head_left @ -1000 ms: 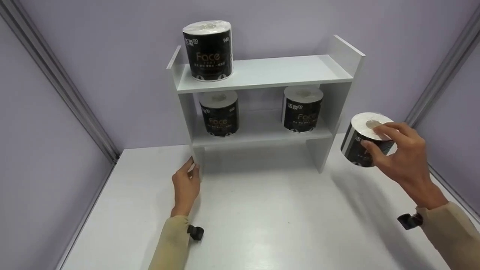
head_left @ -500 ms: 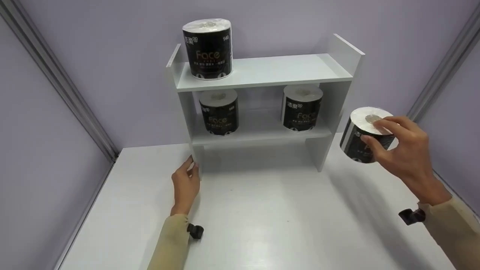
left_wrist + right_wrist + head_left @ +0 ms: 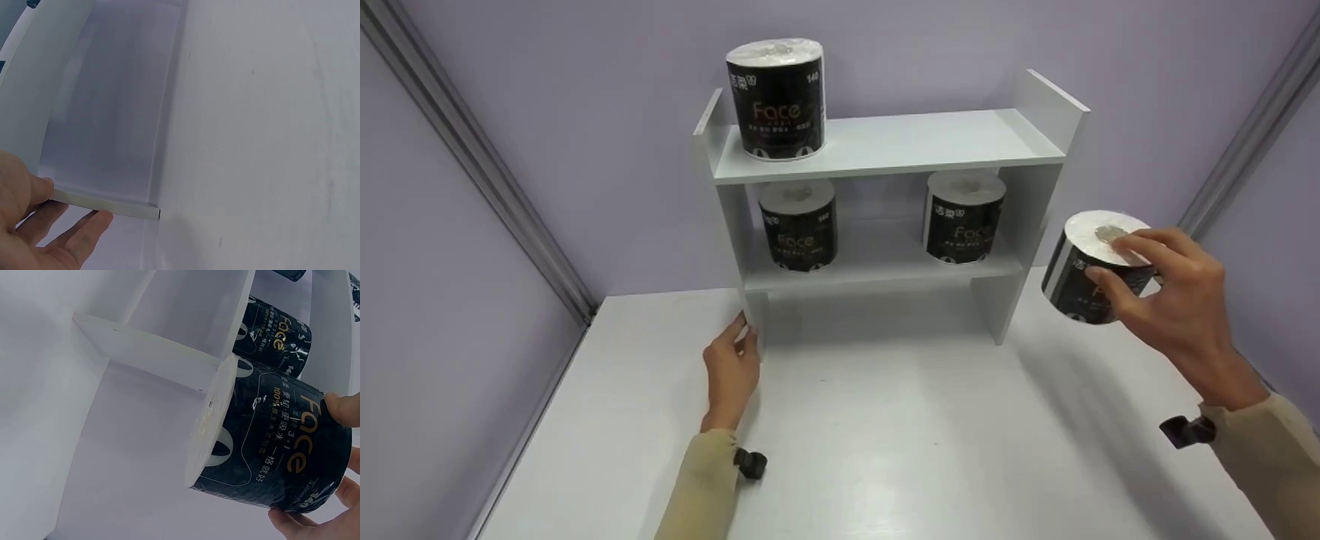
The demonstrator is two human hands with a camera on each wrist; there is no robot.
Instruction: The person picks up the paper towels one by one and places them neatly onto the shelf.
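Observation:
My right hand [image 3: 1174, 300] grips a toilet paper roll [image 3: 1072, 289] with a black "Face" wrapper, thumb on its near side and fingers over the top. The roll hangs in the air, slightly tilted, right of the white shelf [image 3: 885, 281]. In the right wrist view the roll's white end [image 3: 211, 430] points toward the table. My left hand [image 3: 731, 375] pinches the front edge of the shelf's left side panel, low down. Thumb and fingers lie on opposite faces of that panel [image 3: 124, 208] in the left wrist view.
One upright roll [image 3: 780, 112] stands at the left of the top board. On the middle board stand a left roll [image 3: 802, 240] and a right roll [image 3: 966, 229]. The shelf rests on a white table [image 3: 847, 450] before a pale purple wall [image 3: 922, 45].
The right hand has lifted the held roll slightly and drifted a little to the right. My left hand stays on the panel, and the shelved rolls have not moved.

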